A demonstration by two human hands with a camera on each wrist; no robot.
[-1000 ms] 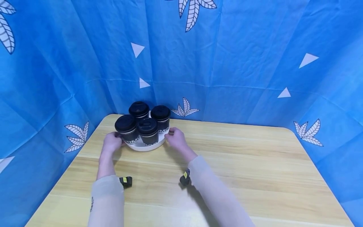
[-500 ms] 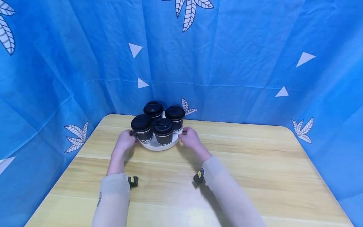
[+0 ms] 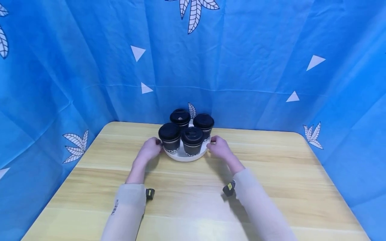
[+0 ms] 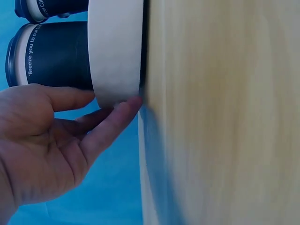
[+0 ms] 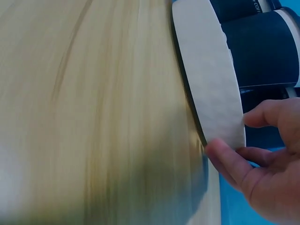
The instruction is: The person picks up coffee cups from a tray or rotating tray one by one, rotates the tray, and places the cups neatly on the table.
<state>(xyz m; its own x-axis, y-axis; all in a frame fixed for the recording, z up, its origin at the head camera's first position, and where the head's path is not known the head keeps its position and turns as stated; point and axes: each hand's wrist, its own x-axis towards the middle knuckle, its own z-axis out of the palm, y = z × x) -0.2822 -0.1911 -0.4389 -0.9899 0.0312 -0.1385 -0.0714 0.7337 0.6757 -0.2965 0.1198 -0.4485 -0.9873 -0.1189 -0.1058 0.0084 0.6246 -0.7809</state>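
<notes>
A round white tray carries several black paper cups with black lids, standing upright close together; the front cup has pale lettering low on its side. My left hand grips the tray's left side, and my right hand grips the right side. In the left wrist view the thumb lies at the tray's upper rim and the fingertips at its lower edge. The right wrist view has the same hold on the tray wall. A thin dark strip runs under the tray; whether it touches the table cannot be told.
The light wooden table extends to both sides and in front of the tray. Behind the tray, close to the table's back edge, hangs a blue curtain with white leaf prints. Dark wrist cameras sit at both sleeves.
Both hands and the tray with its cups have moved to the right along the back of the table, from the left corner toward the middle. The cups have kept their places on the tray.
</notes>
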